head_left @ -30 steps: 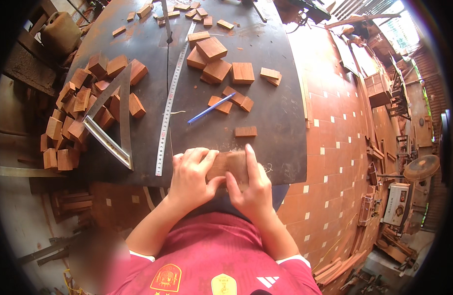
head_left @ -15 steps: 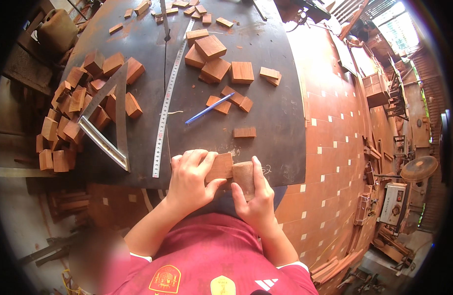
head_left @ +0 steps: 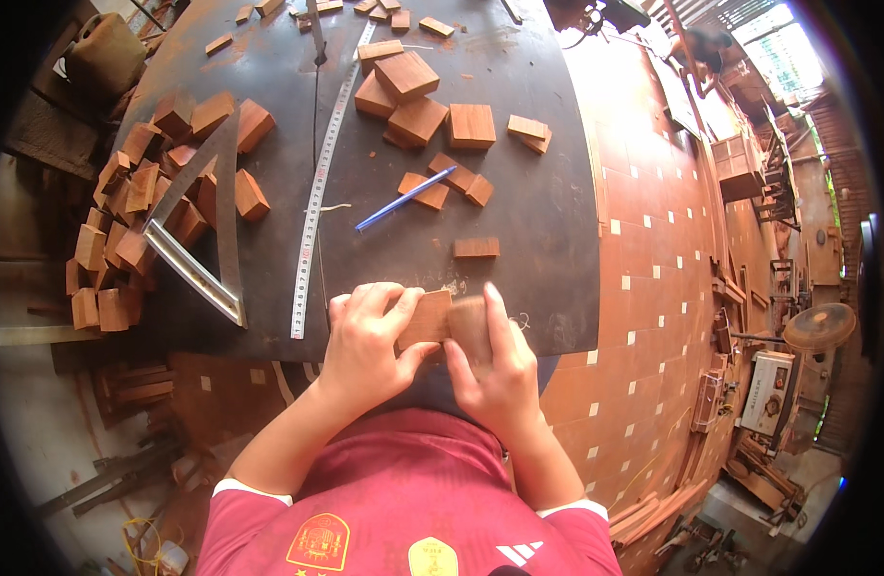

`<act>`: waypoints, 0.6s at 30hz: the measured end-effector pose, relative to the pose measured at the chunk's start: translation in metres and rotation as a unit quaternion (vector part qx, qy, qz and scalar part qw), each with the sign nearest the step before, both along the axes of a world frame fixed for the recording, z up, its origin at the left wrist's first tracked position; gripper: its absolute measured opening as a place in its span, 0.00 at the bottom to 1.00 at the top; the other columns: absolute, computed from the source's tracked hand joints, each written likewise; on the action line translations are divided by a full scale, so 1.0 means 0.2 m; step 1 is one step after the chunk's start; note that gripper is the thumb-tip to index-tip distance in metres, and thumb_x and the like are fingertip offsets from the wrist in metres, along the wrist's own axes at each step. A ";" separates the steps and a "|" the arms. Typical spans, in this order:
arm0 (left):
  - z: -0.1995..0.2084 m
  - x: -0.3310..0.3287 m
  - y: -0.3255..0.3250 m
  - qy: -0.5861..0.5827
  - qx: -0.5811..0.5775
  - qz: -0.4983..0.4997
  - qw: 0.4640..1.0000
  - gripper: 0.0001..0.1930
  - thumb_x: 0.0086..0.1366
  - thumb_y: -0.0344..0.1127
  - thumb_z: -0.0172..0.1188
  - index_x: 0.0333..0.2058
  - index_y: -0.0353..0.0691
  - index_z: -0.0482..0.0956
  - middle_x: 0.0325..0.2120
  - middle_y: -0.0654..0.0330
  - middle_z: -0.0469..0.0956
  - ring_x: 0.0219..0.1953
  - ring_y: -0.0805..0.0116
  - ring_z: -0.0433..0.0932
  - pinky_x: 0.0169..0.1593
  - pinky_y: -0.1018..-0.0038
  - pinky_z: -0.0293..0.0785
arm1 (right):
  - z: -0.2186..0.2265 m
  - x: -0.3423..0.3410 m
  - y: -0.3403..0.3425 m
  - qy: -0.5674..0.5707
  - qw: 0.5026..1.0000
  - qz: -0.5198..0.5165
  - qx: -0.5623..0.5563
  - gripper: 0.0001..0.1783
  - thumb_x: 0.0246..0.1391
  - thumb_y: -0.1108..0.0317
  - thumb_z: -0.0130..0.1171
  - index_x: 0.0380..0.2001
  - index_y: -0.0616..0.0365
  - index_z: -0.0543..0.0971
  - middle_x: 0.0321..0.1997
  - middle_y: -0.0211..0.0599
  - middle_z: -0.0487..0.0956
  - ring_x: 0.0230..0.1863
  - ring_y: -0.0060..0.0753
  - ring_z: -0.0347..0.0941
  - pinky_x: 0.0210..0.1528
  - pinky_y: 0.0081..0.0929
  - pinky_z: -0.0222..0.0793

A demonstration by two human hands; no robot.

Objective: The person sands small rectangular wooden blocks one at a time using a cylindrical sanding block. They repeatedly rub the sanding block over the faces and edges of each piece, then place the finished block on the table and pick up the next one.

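Observation:
My left hand (head_left: 373, 338) grips a flat wooden block (head_left: 426, 321) at the near edge of the dark table, thumb below and fingers above. Close against that block's right end is a tan block with a worn-looking face (head_left: 472, 328), held between the thumb and fingers of my right hand (head_left: 497, 359). The tan block is a little smeared by motion, and whether it is wrapped in something I cannot tell. Just beyond my hands lies a small wooden block (head_left: 477, 249). A blue pen (head_left: 406, 199) rests across small wood pieces (head_left: 424, 190) farther off.
A steel ruler (head_left: 319, 197) runs lengthwise on the dark table (head_left: 557, 278). To its left, a metal triangle square (head_left: 228, 216) leans over a heap of wooden blocks (head_left: 125, 216). More blocks (head_left: 418, 120) are stacked mid-table. Tiled floor (head_left: 644, 288) lies right of the table edge.
My right hand and the tan block have shifted slightly up along the end of the wooden block, and the tan block is now blurred. My left hand keeps its grip.

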State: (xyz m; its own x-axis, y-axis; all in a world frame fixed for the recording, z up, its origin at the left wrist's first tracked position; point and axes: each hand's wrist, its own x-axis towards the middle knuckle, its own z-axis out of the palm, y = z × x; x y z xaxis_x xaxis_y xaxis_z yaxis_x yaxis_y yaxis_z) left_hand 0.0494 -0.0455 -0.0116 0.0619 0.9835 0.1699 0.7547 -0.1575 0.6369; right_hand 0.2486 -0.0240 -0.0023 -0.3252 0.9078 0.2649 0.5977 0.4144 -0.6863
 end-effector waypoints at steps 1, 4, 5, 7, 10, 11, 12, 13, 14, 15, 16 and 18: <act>0.00 0.00 0.00 0.002 -0.003 -0.001 1.000 0.35 0.49 0.44 0.82 0.55 0.36 0.84 0.50 0.56 0.80 0.55 0.56 0.78 0.58 0.59 0.65 | -0.02 -0.03 0.05 -0.002 1.000 -0.005 0.007 0.45 0.57 0.67 0.73 0.73 0.73 0.65 0.40 0.59 0.80 0.34 0.57 0.82 0.37 0.44 0.81; -0.01 0.00 0.00 0.000 -0.010 0.005 1.000 0.35 0.49 0.43 0.82 0.55 0.36 0.84 0.50 0.55 0.80 0.55 0.56 0.78 0.58 0.59 0.66 | -0.03 -0.07 0.08 -0.005 1.000 -0.013 0.011 0.45 0.57 0.66 0.73 0.73 0.71 0.65 0.37 0.55 0.79 0.32 0.55 0.81 0.33 0.43 0.80; -0.01 0.00 -0.01 -0.003 -0.014 0.002 1.000 0.35 0.49 0.43 0.82 0.55 0.36 0.84 0.50 0.55 0.80 0.55 0.56 0.78 0.58 0.59 0.66 | -0.03 -0.06 0.04 -0.009 1.000 -0.014 0.013 0.45 0.57 0.67 0.73 0.73 0.71 0.65 0.38 0.55 0.79 0.32 0.54 0.81 0.32 0.43 0.80; 0.01 0.00 0.00 -0.012 -0.016 -0.002 1.000 0.34 0.49 0.43 0.82 0.55 0.36 0.84 0.50 0.55 0.80 0.55 0.55 0.78 0.58 0.59 0.66 | -0.02 -0.03 -0.04 -0.007 1.000 -0.011 0.020 0.45 0.57 0.67 0.73 0.73 0.71 0.65 0.39 0.56 0.80 0.32 0.55 0.81 0.33 0.43 0.80; 0.00 0.00 -0.01 -0.015 -0.012 0.002 1.000 0.34 0.49 0.43 0.82 0.55 0.37 0.85 0.50 0.55 0.80 0.55 0.55 0.78 0.59 0.59 0.66 | -0.01 0.02 -0.11 0.005 1.000 -0.003 0.021 0.45 0.57 0.68 0.73 0.73 0.71 0.65 0.40 0.58 0.81 0.33 0.56 0.81 0.34 0.43 0.81; -0.01 0.00 -0.01 -0.009 -0.008 0.001 1.000 0.34 0.50 0.43 0.82 0.55 0.36 0.84 0.50 0.55 0.80 0.55 0.55 0.78 0.59 0.59 0.66 | 0.00 0.01 -0.09 0.005 1.000 -0.001 0.018 0.45 0.57 0.68 0.73 0.73 0.71 0.65 0.41 0.58 0.81 0.33 0.56 0.81 0.35 0.43 0.81; 0.00 0.00 0.00 -0.010 -0.009 0.001 1.000 0.34 0.50 0.43 0.82 0.55 0.36 0.84 0.50 0.55 0.80 0.55 0.55 0.78 0.59 0.59 0.66 | 0.01 0.00 -0.08 0.003 1.000 -0.003 0.014 0.45 0.57 0.68 0.73 0.73 0.71 0.65 0.41 0.59 0.81 0.34 0.57 0.81 0.36 0.43 0.81; 0.00 0.00 0.00 -0.007 -0.011 0.002 1.000 0.34 0.50 0.43 0.82 0.55 0.36 0.84 0.50 0.55 0.80 0.55 0.55 0.78 0.59 0.59 0.66 | -0.01 -0.02 -0.04 0.010 1.000 -0.011 0.012 0.45 0.57 0.69 0.73 0.73 0.72 0.65 0.41 0.60 0.81 0.35 0.58 0.81 0.37 0.43 0.81; 0.00 0.01 -0.01 -0.005 -0.012 0.003 1.000 0.34 0.51 0.43 0.82 0.55 0.36 0.84 0.50 0.55 0.80 0.55 0.55 0.78 0.59 0.59 0.66 | -0.04 -0.04 0.01 0.017 1.000 -0.020 0.011 0.45 0.57 0.69 0.73 0.73 0.72 0.65 0.42 0.61 0.81 0.36 0.59 0.82 0.39 0.44 0.81; 0.00 0.01 -0.01 -0.001 -0.008 0.006 1.000 0.34 0.51 0.43 0.81 0.55 0.35 0.84 0.50 0.55 0.80 0.55 0.55 0.77 0.59 0.59 0.66 | -0.06 -0.05 0.06 0.024 0.999 -0.019 0.016 0.45 0.57 0.69 0.73 0.73 0.72 0.64 0.42 0.62 0.81 0.37 0.60 0.81 0.41 0.44 0.81; 0.00 0.01 -0.01 -0.005 -0.011 0.006 1.000 0.34 0.51 0.43 0.81 0.56 0.35 0.84 0.50 0.55 0.80 0.55 0.55 0.77 0.59 0.59 0.66 | -0.06 -0.04 0.05 0.022 1.000 -0.022 0.006 0.45 0.57 0.69 0.73 0.73 0.72 0.64 0.42 0.62 0.81 0.37 0.60 0.81 0.41 0.44 0.81; 0.00 0.01 -0.01 -0.012 -0.016 0.006 1.000 0.34 0.51 0.43 0.82 0.56 0.36 0.84 0.49 0.55 0.80 0.55 0.55 0.77 0.59 0.59 0.66 | -0.04 -0.03 0.00 0.019 0.999 -0.028 -0.011 0.45 0.57 0.69 0.73 0.73 0.72 0.64 0.42 0.62 0.81 0.38 0.60 0.82 0.41 0.45 0.81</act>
